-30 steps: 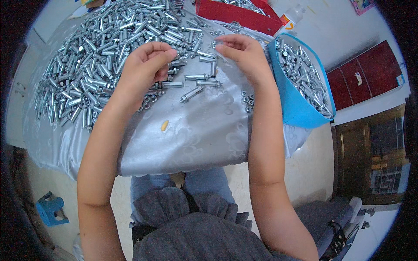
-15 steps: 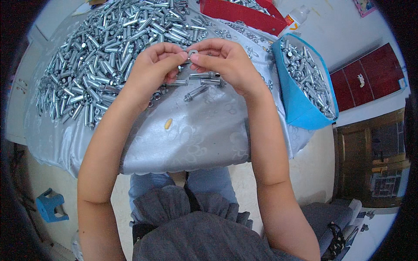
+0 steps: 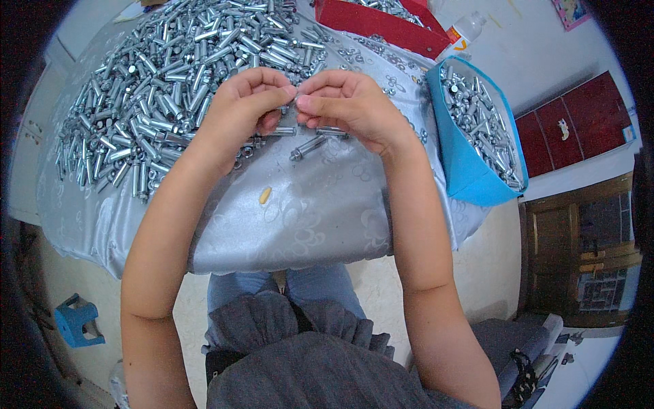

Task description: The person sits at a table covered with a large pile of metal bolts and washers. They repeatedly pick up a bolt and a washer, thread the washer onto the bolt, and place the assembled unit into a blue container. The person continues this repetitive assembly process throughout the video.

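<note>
My left hand (image 3: 244, 109) and my right hand (image 3: 347, 105) meet fingertip to fingertip above the silver tablecloth (image 3: 306, 211), pinching a small metal bolt (image 3: 296, 103) between them; most of it is hidden by the fingers. A large heap of silver bolts (image 3: 170, 75) lies to the left and behind the hands. A few loose bolts (image 3: 310, 144) rest on the cloth just under my right hand. Small nuts (image 3: 242, 144) lie scattered beside my left wrist.
A blue bin (image 3: 463, 163) full of metal parts stands at the right. A red tray (image 3: 381, 24) and a plastic bottle (image 3: 463, 31) sit at the back. A small yellow scrap (image 3: 265, 195) lies on the cloth. A blue stool (image 3: 75, 320) is on the floor, lower left.
My hands were apart on the cloth among the bolts; they came together and lifted a small bolt, now pinched between both sets of fingertips.
</note>
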`<state>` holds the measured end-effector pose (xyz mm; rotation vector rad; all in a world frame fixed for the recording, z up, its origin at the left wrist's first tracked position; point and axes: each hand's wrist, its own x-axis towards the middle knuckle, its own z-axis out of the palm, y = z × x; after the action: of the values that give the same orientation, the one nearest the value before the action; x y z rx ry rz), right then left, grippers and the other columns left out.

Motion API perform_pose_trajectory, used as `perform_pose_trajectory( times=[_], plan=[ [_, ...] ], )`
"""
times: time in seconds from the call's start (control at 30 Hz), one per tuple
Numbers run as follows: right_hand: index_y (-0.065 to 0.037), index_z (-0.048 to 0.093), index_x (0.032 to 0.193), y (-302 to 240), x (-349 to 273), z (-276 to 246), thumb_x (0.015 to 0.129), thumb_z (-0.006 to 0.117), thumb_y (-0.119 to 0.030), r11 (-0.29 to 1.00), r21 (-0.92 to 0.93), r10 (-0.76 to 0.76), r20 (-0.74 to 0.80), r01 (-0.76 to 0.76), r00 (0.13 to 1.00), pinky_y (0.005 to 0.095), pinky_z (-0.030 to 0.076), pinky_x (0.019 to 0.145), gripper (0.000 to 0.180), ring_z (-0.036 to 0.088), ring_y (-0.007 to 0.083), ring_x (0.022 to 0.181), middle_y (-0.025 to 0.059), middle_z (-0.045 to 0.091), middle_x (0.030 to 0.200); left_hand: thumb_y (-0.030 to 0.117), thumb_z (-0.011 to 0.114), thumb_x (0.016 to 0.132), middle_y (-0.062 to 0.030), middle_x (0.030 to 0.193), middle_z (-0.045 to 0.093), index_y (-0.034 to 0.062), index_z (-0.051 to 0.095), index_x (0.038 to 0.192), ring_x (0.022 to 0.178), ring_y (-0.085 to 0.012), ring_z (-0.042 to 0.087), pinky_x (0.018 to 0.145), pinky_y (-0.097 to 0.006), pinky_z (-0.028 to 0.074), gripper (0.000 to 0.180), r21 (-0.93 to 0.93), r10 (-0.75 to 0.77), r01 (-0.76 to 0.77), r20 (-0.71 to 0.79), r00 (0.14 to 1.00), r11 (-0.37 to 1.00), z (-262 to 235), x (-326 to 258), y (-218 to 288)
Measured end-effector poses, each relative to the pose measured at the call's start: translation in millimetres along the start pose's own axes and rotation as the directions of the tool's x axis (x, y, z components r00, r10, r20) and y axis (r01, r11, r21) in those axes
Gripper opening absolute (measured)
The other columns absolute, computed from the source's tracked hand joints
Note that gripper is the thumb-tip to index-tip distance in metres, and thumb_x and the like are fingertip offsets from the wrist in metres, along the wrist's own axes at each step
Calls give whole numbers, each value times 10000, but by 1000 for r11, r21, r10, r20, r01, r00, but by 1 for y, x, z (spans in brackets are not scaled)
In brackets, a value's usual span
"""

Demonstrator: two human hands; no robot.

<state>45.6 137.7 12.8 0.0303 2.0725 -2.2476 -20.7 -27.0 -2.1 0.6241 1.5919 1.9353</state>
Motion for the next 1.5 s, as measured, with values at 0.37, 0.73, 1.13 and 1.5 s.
perform_pose_trajectory(
  times=[0.37, 0.73, 1.13, 1.5],
  plan=[
    [-22, 573, 891, 0, -2, 4, 738, 660, -124, 994, -81, -64, 61, 69, 996, 198, 454, 659, 203, 556, 79, 721, 28, 599, 797, 218, 564, 793, 56, 624, 442, 82, 545, 848, 492, -31, 346, 442, -166, 270, 148, -113, -77, 86, 82, 994, 990, 3, -3, 1],
    [-8, 632, 826, 12, 7, 11, 720, 674, -116, 900, -305, -356, -103, 311, 929, 189, 431, 593, 158, 527, 53, 648, 19, 612, 724, 230, 545, 800, 54, 641, 435, 69, 557, 860, 522, -26, 355, 445, -165, 294, 173, -141, -79, 73, -38, 996, 987, 4, -3, 2],
    [-16, 639, 827, 14, 5, 16, 733, 653, -138, 772, -507, -496, -104, 383, 862, 185, 385, 525, 155, 469, 38, 581, -8, 573, 654, 190, 527, 816, 47, 722, 474, 35, 547, 924, 566, -23, 374, 491, -165, 340, 191, -232, -129, 152, 109, 986, 961, -1, -3, 6],
    [-25, 647, 833, 21, 6, -66, 738, 573, -156, 572, -810, -542, -493, -132, 681, 328, 465, 672, 178, 604, 257, 712, 158, 624, 777, 161, 528, 802, -9, 762, 518, 38, 540, 887, 513, -41, 340, 434, -175, 285, 151, -245, -161, 156, -3, 987, 957, -2, -1, 7]
  ],
)
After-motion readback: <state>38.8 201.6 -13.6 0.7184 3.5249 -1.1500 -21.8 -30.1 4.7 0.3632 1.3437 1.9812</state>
